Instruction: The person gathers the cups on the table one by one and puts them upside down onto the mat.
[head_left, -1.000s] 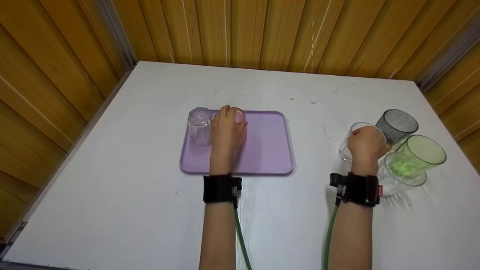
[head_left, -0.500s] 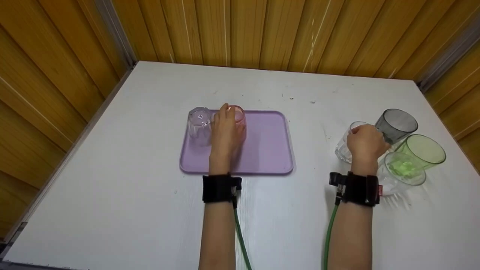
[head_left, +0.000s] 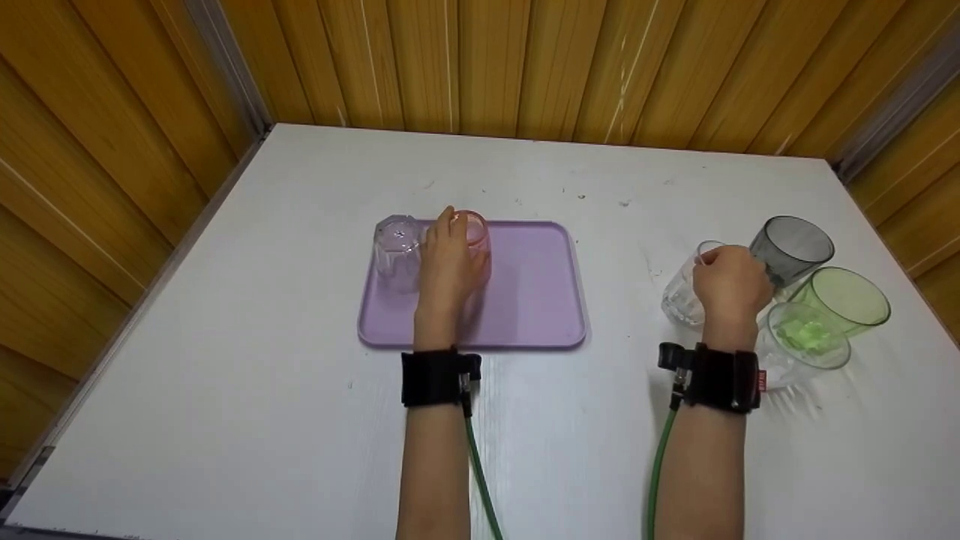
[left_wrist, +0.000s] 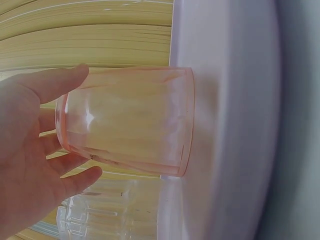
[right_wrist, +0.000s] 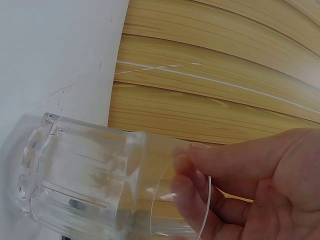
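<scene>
In the head view my left hand point(head_left: 448, 262) is at a pink tumbler point(left_wrist: 130, 120) standing upside down on the purple tray point(head_left: 536, 285). The left wrist view shows its fingers spread loosely around the tumbler's narrow upper end, thumb on one side. An upturned clear glass point(head_left: 397, 251) stands just left of that hand on the tray. On the right, my right hand point(head_left: 731, 285) pinches the rim of another clear glass point(right_wrist: 85, 170) between thumb and fingers. That glass has its mouth up and leans, its thick base close to the white table.
Right of the right hand stand a grey tumbler point(head_left: 793, 247), a green tumbler point(head_left: 847, 300) and a clear glass point(head_left: 780, 367), close together and mouth up. The white table point(head_left: 247, 360) meets wood-patterned walls point(head_left: 487, 67) at the back.
The left fingers have loosened around the pink tumbler, showing more of its top. The clear glass at the right hand has tilted, its base shifting left. The other glasses stay put.
</scene>
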